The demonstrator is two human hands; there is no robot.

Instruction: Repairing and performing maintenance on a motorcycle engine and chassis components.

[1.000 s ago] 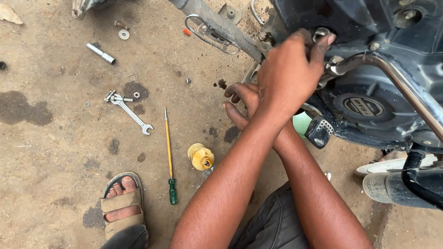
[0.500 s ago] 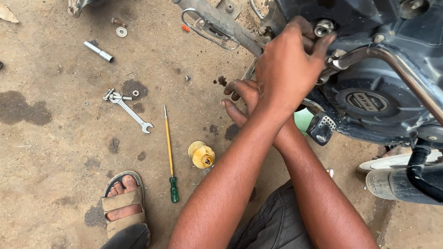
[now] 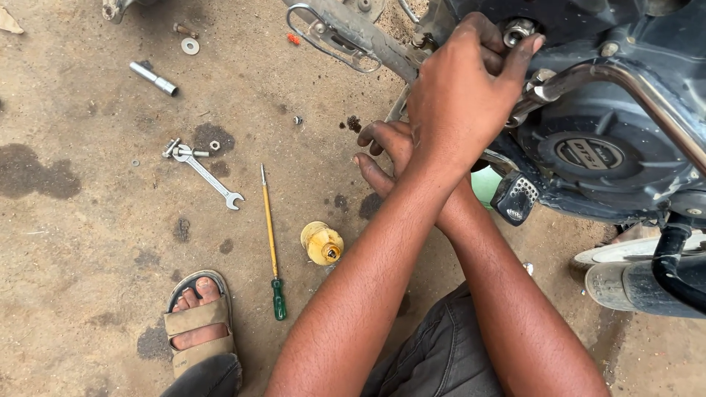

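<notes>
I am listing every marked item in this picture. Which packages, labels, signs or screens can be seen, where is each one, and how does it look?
Engine cover badge: on the dark round engine cover at right; a flat oval emblem, dark with silvery raised marks.
Small bottle: lying on the concrete floor beside the screwdriver; yellowish, round, no label visible.
No signs or screens are in view.

A spanner (image 3: 209, 175), a green-handled screwdriver (image 3: 271, 240) and a yellow cylindrical part (image 3: 322, 243) lie on the stained concrete floor (image 3: 88, 242).

Roadside motorcycle repair spot; oil-stained ground (image 3: 88, 242); scattered spanner (image 3: 209, 176), screwdriver (image 3: 271, 235)
</notes>
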